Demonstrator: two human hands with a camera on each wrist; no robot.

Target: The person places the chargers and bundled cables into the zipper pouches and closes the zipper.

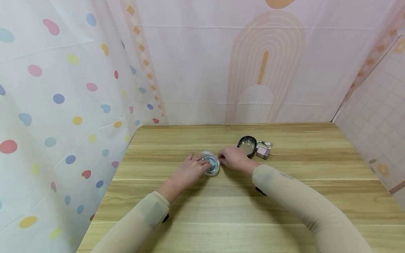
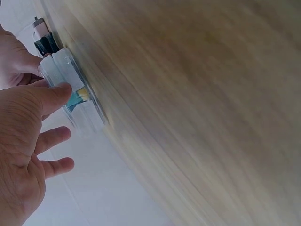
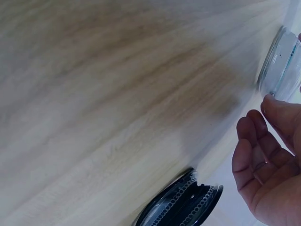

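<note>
A clear round cable case (image 1: pixel 216 168) with a coiled white cable and a teal centre lies on the wooden table, between my two hands. My left hand (image 1: pixel 191 170) holds it from the left, fingertips over its top. In the left wrist view, that thumb presses on the side of the case (image 2: pixel 66 70), while other fingers stand spread. My right hand (image 1: pixel 235 159) pinches at the right edge of the case. The right wrist view shows its thumb tip at the rim of the case (image 3: pixel 281 59), other fingers curled; what lies behind the thumb is hidden.
A black round case (image 1: pixel 248 144) with a see-through middle lies just beyond my right hand. Beside it are a pink charger plug (image 1: pixel 263 152) and a short white cable (image 1: pixel 267 143). Patterned curtains hang behind and along both sides of the wooden table (image 1: pixel 221 211).
</note>
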